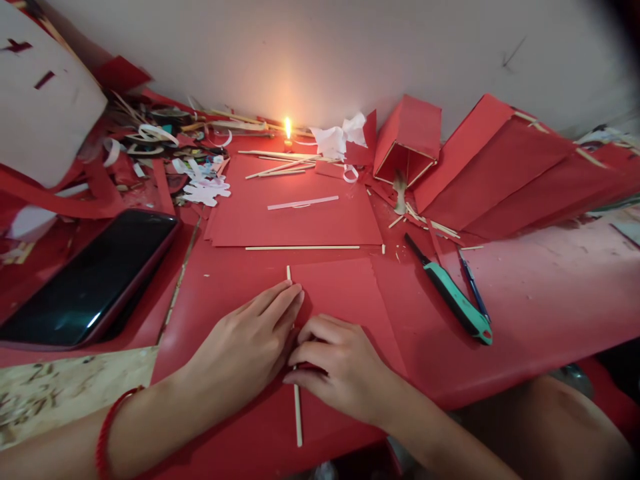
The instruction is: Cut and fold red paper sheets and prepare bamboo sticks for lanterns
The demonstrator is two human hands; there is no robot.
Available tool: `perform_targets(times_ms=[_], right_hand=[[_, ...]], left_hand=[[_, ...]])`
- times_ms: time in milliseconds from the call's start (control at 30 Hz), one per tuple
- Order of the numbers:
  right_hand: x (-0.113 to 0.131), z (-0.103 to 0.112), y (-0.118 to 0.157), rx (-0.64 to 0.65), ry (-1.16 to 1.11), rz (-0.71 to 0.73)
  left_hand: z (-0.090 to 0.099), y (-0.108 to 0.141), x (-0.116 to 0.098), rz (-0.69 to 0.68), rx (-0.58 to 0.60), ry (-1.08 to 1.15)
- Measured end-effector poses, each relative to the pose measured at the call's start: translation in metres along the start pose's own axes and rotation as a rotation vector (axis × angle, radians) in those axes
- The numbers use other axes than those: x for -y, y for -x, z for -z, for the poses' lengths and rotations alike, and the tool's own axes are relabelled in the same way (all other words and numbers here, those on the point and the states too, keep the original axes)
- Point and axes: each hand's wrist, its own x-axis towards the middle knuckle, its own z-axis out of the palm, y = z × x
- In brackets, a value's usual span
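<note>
A thin pale stick (299, 417) lies lengthwise on a red sheet (353, 293) in front of me, its far and near ends showing past my hands. My left hand (263, 330) lies over the stick's upper part, fingers together and pressed down on it. My right hand (333, 360) is curled beside it, with thumb and fingers closed around the stick's middle; the fingertips partly hide it. Beyond my hands another stick (303, 248) lies crosswise along the near edge of a stack of red paper (250, 223), which bears a pale strip (303, 203).
A lit candle (288, 137) burns at the back, near loose sticks. Right stand a red paper box (410, 133), a green-handled knife (457, 300) and a blue pen-like tool (474, 283). A black phone (95, 273) and paper scraps (205, 187) lie left.
</note>
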Motion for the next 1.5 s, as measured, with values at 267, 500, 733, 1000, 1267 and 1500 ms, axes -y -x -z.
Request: perform_targets(times_ms=[267, 500, 733, 1000, 1267, 1500], right_hand=[[0.001, 0.001, 0.000, 0.022, 0.068, 0.016], [0.001, 0.003, 0.001, 0.079, 0.171, 0.028], [0.002, 0.004, 0.002, 0.065, 0.290, 0.069], [0.012, 0.020, 0.003, 0.129, 0.364, -0.087], [-0.005, 0.078, 0.030, 0.075, 0.439, -0.571], [-0.029, 0.099, 0.066, -0.244, 0.577, -0.655]], left_hand=[[0.000, 0.000, 0.001, -0.011, -0.003, 0.016], [-0.005, 0.003, 0.004, -0.060, 0.038, 0.022], [-0.004, 0.002, 0.005, -0.065, 0.009, -0.011], [0.002, -0.002, 0.007, 0.051, 0.031, 0.194], [0.007, -0.002, 0.005, 0.139, 0.174, 0.279], [-0.002, -0.001, 0.009, 0.156, 0.130, 0.329]])
